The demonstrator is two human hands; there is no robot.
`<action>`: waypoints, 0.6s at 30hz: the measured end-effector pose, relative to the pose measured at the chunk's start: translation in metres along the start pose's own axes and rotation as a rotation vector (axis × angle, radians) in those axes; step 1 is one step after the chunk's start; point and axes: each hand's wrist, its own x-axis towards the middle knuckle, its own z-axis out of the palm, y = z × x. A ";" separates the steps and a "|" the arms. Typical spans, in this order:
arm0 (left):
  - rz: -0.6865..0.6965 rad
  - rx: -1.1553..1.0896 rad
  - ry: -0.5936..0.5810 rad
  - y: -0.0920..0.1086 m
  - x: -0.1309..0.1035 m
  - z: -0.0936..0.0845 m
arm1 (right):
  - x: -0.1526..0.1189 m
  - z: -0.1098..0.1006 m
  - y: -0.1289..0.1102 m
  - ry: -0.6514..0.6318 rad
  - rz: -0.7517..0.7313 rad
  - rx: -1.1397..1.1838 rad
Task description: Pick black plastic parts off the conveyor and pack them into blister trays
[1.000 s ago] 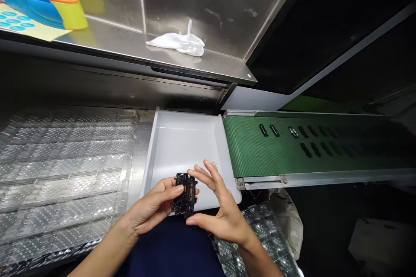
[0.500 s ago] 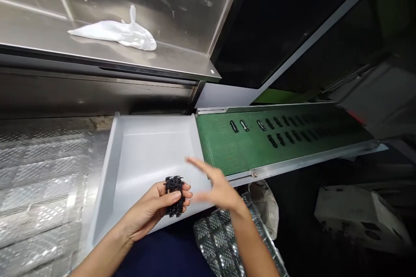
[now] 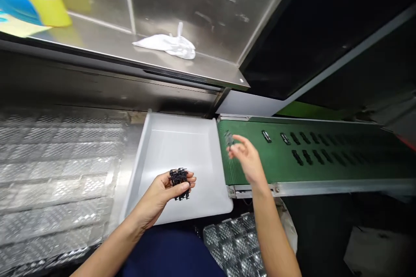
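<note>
My left hand point(image 3: 156, 197) is closed around a small bunch of black plastic parts point(image 3: 180, 183), thumb across them, above the white tray point(image 3: 175, 145). Over the near end of the green conveyor belt point(image 3: 250, 166), my right hand point(image 3: 247, 158) pinches one small dark part point(image 3: 229, 139), which is smeared by motion. Further along the belt lie similar parts in two rows, and the closest of them is a black part with a pale shine point(image 3: 266, 136).
Clear plastic blister trays point(image 3: 55, 156) lie on the metal surface at left; another blister tray point(image 3: 237, 242) is below the belt. A white glove-like item point(image 3: 172, 46) and a roll of coloured tape point(image 3: 53, 8) rest on the steel shelf point(image 3: 208, 69).
My right hand has moved up to the belt's near end and now has a part between its fingers. My left hand still holds its bunch. The view has swung left.
</note>
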 end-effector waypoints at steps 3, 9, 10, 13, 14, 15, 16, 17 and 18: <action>0.090 0.016 0.052 0.006 -0.013 -0.015 | -0.074 0.054 -0.029 -0.425 -0.022 0.534; 0.123 -0.017 0.110 0.019 -0.048 -0.042 | -0.133 0.105 -0.067 -0.377 -0.282 0.310; 0.113 -0.010 0.113 0.022 -0.053 -0.046 | -0.132 0.106 -0.070 -0.359 -0.380 0.203; 0.054 0.004 0.060 0.028 -0.066 -0.058 | -0.126 0.103 -0.080 -0.375 -0.633 0.006; 0.025 -0.005 0.036 0.029 -0.069 -0.061 | -0.124 0.103 -0.082 -0.398 -0.689 -0.011; -0.004 -0.016 0.015 0.030 -0.071 -0.064 | -0.123 0.104 -0.085 -0.429 -0.726 -0.008; -0.029 -0.025 0.000 0.031 -0.073 -0.066 | -0.122 0.104 -0.086 -0.456 -0.745 0.012; -0.048 -0.029 -0.009 0.032 -0.075 -0.068 | -0.122 0.106 -0.088 -0.477 -0.750 0.041; -0.059 -0.025 -0.016 0.033 -0.075 -0.069 | -0.122 0.107 -0.089 -0.490 -0.745 0.071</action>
